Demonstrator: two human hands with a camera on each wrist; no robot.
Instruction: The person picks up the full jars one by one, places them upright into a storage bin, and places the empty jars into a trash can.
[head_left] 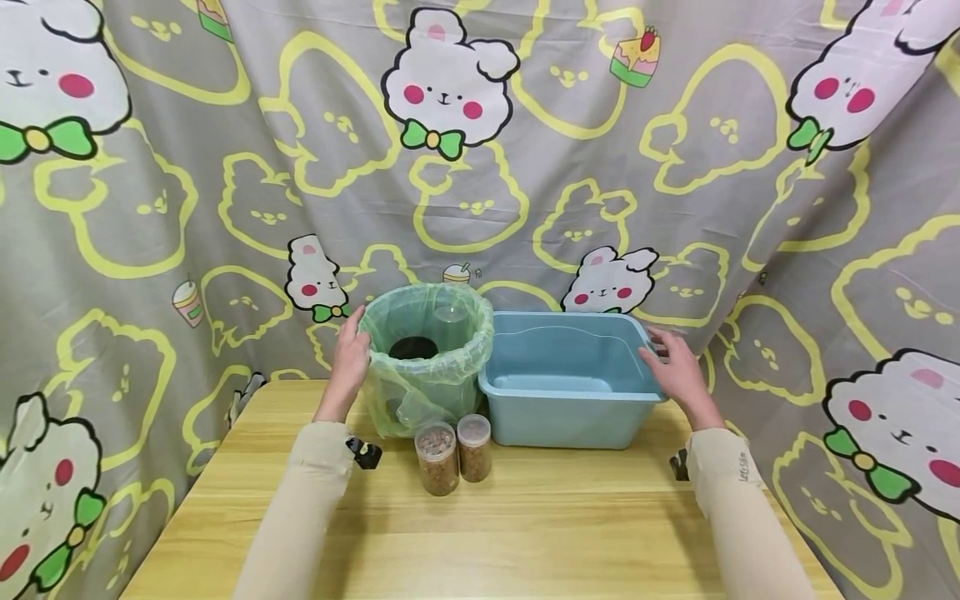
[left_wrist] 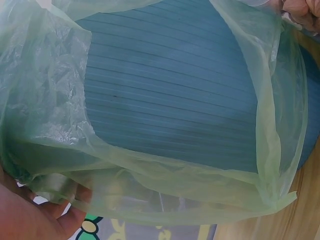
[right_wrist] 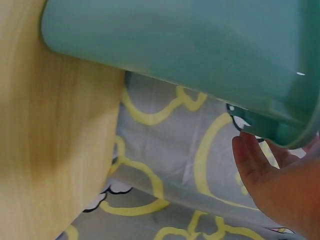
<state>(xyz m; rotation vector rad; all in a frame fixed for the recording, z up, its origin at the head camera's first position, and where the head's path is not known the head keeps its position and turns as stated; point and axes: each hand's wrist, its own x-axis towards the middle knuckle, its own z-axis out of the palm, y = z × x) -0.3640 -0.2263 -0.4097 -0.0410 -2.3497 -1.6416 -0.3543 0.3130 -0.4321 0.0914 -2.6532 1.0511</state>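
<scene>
A blue bin (left_wrist: 170, 90) lined with a thin green plastic bag (head_left: 431, 387) stands on the table. My left hand (head_left: 350, 357) grips its left rim, the fingertips partly behind the bag's see-through fold in the left wrist view. Beside the bin sits a blue plastic tub (head_left: 566, 417). At its right end rim, my right hand (head_left: 675, 367) rests with fingers extended and slightly spread, fingertips close under the edge in the right wrist view. Two clear jars with brown contents, a larger jar (head_left: 437, 458) and a smaller jar (head_left: 474, 450), stand upright before the bin.
A wood-grain table (head_left: 510, 533) carries everything. Close behind it hangs a grey curtain (head_left: 480, 208) with cartoon rabbits, which also runs along both sides. A dark round patch (head_left: 413, 348) shows inside the lined bin.
</scene>
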